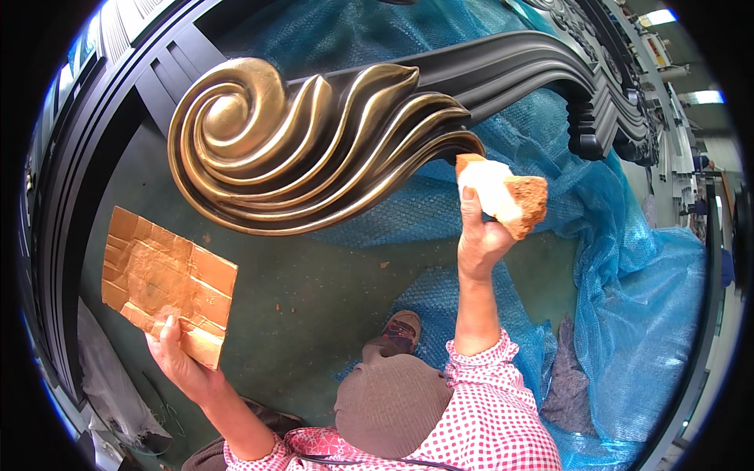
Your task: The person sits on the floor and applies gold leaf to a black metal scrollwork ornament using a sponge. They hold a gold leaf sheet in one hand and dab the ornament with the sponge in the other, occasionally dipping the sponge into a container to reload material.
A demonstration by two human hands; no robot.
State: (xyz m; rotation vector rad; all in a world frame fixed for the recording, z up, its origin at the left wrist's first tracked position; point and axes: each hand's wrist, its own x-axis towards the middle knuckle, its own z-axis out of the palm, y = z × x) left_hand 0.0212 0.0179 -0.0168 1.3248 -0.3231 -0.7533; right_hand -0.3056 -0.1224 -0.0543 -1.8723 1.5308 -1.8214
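Note:
My left hand (187,363) grips a creased piece of cardboard (188,271) by its lower edge, thumb on top. A darker, shiny smear covers the cardboard's middle. In my right hand (481,245) is a torn, block-shaped sponge (528,206), orange-brown at its ends and brightly lit in the middle. The sponge is at the right tip of a large carved scroll (314,153), touching it or very close; I cannot tell which. The scroll has gold ridges with dark grooves and a spiral at its left end. The cardboard stays apart from it, below and left.
A black moulded beam (503,67) runs from the scroll to the upper right. Black framework (86,169) curves along the left. Blue bubble wrap (636,290) lies behind and to the right. Below is a green floor (314,282) with small scraps, and my shoe (403,330).

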